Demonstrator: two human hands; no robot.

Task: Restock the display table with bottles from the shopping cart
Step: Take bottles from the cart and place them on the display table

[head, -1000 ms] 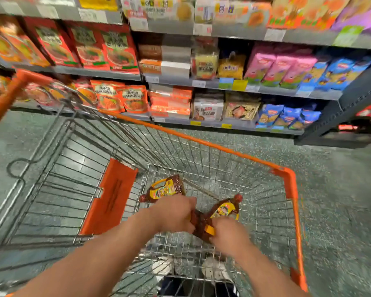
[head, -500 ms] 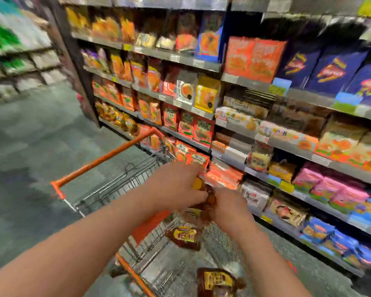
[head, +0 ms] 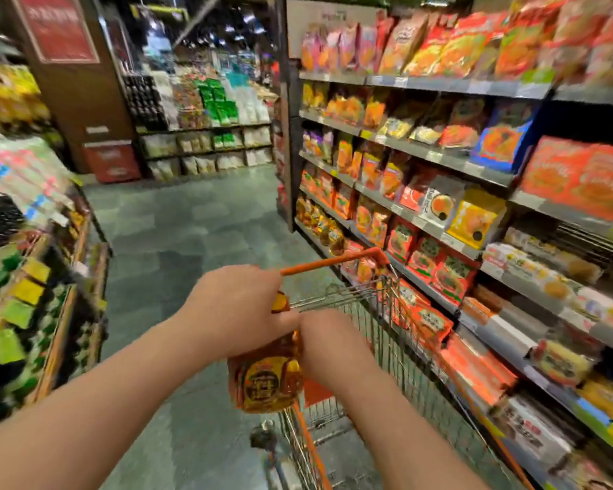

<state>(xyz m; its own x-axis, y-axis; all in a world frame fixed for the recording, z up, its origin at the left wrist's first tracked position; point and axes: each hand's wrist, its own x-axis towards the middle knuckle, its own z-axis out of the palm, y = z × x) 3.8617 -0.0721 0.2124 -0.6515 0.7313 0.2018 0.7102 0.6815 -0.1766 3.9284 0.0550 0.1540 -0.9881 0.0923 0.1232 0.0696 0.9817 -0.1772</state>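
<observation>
Both hands hold dark brown bottles with yellow labels in front of me, above the left rim of the wire shopping cart. My left hand grips them from above, near a yellow cap. My right hand grips them from the right side. How many bottles are in the bunch is hard to tell through the blur. The cart with its orange rim stands to the right, against the shelves. At the far left is the wooden display table with dark bottles and green and yellow tags.
Tall shelves of snack packets line the right side, close to the cart. The grey tiled aisle floor runs ahead between the display and the shelves. More shelving and a brown pillar stand at the far end.
My hands lifted the bottles out of the cart's basket. My view swung left, from the cart and shelves toward the aisle and the display table.
</observation>
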